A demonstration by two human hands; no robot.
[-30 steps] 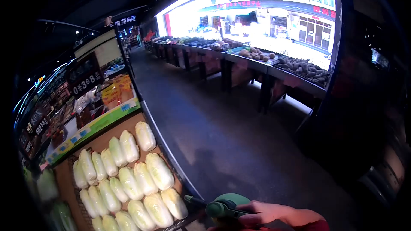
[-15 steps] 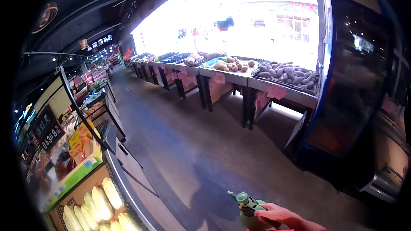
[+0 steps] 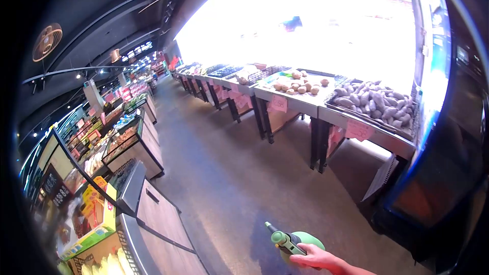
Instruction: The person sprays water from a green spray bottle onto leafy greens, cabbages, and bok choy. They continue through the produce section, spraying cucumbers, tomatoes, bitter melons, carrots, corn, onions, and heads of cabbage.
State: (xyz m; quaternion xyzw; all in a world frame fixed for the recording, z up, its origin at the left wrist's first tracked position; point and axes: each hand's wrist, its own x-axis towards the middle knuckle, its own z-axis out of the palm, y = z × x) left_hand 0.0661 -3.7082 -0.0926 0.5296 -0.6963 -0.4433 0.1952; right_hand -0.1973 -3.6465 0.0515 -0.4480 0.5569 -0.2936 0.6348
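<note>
At the bottom of the head view, my right hand (image 3: 318, 258) is closed around the handle of a green pump spray bottle (image 3: 307, 238). Its nozzle points up and to the left, over the floor of the aisle. The hand hides part of the bottle's body and handle. My left hand is out of view.
Along the bright window stand tables with sweet potatoes (image 3: 377, 103) in a black crate and potatoes (image 3: 301, 85) beside them. Produce stands with wood-look sides (image 3: 165, 224) line the left, with pale cabbages (image 3: 113, 265). A dark cabinet (image 3: 433, 193) is at right. The aisle floor (image 3: 209, 173) runs between.
The view has moved forward along the aisle, so the sweet potato table looks closer and fewer cabbages show. My right hand and the spray bottle have shifted slightly left and up in view.
</note>
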